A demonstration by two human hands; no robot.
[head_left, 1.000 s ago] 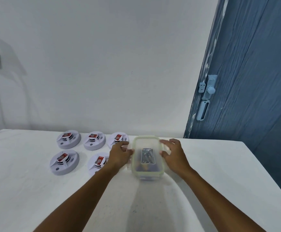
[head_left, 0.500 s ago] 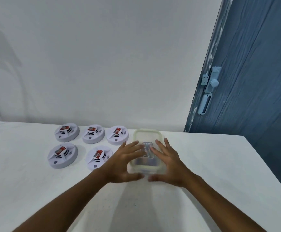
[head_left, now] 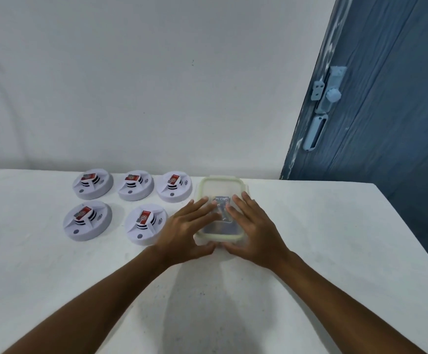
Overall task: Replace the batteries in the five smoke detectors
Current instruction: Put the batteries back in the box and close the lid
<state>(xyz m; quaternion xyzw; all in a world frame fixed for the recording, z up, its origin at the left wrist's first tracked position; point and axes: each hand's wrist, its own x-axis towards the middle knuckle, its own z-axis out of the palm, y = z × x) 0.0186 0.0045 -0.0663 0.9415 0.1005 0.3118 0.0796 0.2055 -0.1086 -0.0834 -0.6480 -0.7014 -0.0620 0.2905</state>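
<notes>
Several white round smoke detectors (head_left: 87,221) lie in two rows at the back left of the table, each with a red battery on top. To their right stands a clear plastic container (head_left: 219,182) with a pale green lid rim. Dark batteries (head_left: 222,200) show dimly through the lid. My left hand (head_left: 184,231) and my right hand (head_left: 255,231) rest flat on the lid with straight fingers. Both thumbs lie at the container's near edge.
The white table (head_left: 322,238) meets a white wall at the back. A blue door (head_left: 386,111) with a pale latch stands at the right, beyond the table's right edge.
My hands left the container's sides and came to lie flat on its lid. The camera moved nearer to the table.
</notes>
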